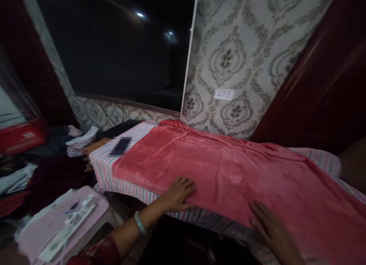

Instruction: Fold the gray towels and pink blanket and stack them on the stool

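A red plush blanket (200,162) lies spread over a surface covered with a striped cloth (104,169), with wrinkles along its far edge. My left hand (180,194), a pale bangle on its wrist, rests on the blanket near the front edge with its fingers apart. Farther right, my right hand (267,223) touches the blanket's front part, fingers stretched out. Neither hand grips anything. The blanket's right end runs out of view.
A blurred dark flat object (121,146) lies on the striped cloth at left. A pink stool (37,234) bears a power strip (68,230) with cables. A large television (120,47) stands against the patterned wall (228,40). Clothes (54,177) are heaped at left.
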`<state>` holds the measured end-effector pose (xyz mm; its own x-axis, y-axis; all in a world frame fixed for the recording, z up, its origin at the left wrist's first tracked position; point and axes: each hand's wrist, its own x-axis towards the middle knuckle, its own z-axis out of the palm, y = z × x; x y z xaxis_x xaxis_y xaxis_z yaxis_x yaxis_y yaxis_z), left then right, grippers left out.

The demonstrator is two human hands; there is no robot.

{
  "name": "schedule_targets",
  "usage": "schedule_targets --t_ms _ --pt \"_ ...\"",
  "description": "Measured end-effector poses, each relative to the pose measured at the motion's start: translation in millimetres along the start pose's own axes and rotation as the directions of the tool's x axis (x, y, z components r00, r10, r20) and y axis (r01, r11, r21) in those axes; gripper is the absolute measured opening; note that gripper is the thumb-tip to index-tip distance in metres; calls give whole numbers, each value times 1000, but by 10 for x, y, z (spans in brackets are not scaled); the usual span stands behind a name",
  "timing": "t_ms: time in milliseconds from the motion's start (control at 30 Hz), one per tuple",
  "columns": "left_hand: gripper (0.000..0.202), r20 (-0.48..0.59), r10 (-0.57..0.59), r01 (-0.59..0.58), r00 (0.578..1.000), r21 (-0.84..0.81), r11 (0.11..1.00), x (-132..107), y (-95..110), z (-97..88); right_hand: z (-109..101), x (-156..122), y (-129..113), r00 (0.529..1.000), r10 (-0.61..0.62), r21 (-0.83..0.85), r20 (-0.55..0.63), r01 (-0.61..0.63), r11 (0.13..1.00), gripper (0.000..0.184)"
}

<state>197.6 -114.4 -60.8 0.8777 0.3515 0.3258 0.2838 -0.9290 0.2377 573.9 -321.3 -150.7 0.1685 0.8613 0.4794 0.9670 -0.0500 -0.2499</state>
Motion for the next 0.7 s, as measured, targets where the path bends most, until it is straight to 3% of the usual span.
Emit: schedule_targets --t_ms 67,200,267,400,533,700 --pt "67 26 55 -55 998 10 998 -34 78 90 -171 -148 -42 1000 -13 -35 10 14 999 54" --pt "45 52 57 -60 997 54 997 61 79 181 -447 -262 -57 1000 8 -65 -24 -10 998 45" --pt "45 52 46 -49 998 68 996 128 61 180 -510 -258 -23 998 27 -59 -63 -30 998 40" --pt "53 67 -28 22 997 88 996 212 60 140 -510 -201 103 989 60 -65 -132 -69 995 46" --pt "48 36 -86 86 996 -4 996 277 50 72 -532 -144 294 977 128 -70 -168 -141 988 50" --pt "46 -58 -37 28 998 -150 988 278 58 -68 -826 -239 436 961 169 -91 -218 -192 977 51"
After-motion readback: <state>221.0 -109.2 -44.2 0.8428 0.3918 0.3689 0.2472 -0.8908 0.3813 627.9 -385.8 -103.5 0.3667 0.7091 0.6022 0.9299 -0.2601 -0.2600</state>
